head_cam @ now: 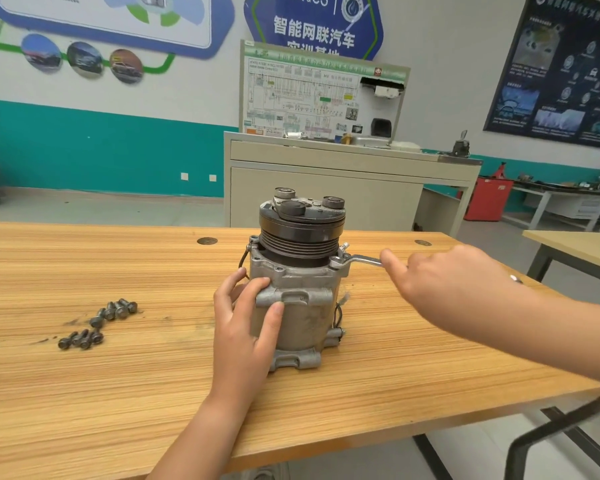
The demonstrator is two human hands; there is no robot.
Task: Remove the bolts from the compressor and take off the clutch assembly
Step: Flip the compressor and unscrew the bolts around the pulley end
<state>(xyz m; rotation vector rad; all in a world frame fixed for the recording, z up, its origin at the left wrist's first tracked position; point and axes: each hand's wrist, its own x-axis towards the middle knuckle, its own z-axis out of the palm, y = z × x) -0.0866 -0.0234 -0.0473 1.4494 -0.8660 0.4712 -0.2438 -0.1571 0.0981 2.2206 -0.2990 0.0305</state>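
While the compressor (302,306) is standing upright on the wooden table (118,393), its black clutch assembly (302,220) is sitting on top of it, with the pulley grooves facing outward. The left hand (243,327) is gripping the compressor's grey housing, fingers spread and curved round its near-left side. The right hand (440,278) is holding the handle of a wrench (362,260), whose head is sitting on a bolt (336,261) at the compressor's right flange. Loose bolts (97,323) are lying in two small clusters well left of the compressor.
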